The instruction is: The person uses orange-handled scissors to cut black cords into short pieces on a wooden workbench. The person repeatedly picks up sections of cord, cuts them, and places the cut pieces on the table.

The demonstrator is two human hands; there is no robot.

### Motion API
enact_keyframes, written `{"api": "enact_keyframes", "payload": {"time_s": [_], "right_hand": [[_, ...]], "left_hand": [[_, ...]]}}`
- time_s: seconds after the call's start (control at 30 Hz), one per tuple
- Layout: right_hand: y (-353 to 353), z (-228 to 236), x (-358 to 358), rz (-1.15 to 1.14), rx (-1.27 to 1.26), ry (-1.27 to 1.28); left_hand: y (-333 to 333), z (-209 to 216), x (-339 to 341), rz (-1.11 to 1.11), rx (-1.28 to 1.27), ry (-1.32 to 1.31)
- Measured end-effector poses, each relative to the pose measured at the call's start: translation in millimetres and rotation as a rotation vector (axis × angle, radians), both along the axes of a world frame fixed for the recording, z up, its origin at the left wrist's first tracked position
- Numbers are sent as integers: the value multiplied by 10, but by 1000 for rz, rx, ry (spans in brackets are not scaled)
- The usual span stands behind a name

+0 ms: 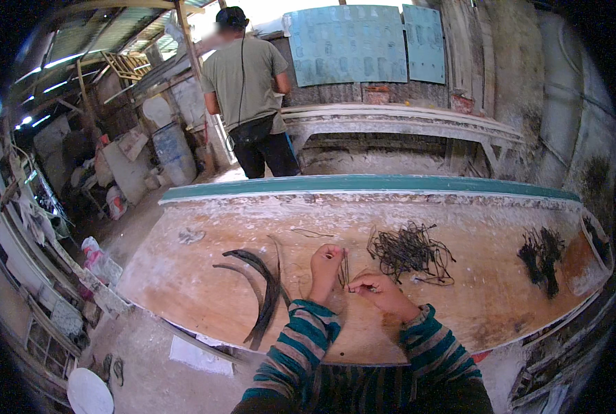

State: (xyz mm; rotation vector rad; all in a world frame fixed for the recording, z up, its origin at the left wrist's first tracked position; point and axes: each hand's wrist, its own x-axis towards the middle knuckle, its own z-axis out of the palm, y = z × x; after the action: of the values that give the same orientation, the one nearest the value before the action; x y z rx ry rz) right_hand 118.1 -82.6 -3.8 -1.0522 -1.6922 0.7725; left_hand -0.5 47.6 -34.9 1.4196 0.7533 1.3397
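Over the middle of a wooden work table (204, 265), my left hand (326, 268) is closed in a pinch on a short dark cord (344, 265). The cord hangs as thin, near-parallel strands. My right hand (382, 292), fingers pinched together, grips its lower end. A tangled pile of thin black cords (410, 252) lies just beyond my right hand. To the left of my left hand rests a curved bunch of long black strips (270, 293). Tied black cord bundles (546, 252) lie at the table's right. The cord's finer details are too small to make out.
A green-edged board (370, 183) runs along the table's far side. Beyond it a person (247, 90) stands facing away, beside a long whitish bench (404, 123). Blue panels (346, 45) hang on the wall. A blue drum (175, 153) stands at the back left.
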Motion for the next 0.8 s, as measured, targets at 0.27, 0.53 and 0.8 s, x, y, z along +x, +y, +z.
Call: {"api": "enact_keyframes", "payload": {"time_s": [0.27,0.53,0.8], "right_hand": [[-61,120,-14,-35,27,-16],[-71,99,-16,-82,-8,77],[-39,78,79,-230,-110,412]], "left_hand": [[-91,64,23,-97,-47,-40],[-36,-121,79,-112,-16,23],[-92,-108,112,-295,24,130]]}}
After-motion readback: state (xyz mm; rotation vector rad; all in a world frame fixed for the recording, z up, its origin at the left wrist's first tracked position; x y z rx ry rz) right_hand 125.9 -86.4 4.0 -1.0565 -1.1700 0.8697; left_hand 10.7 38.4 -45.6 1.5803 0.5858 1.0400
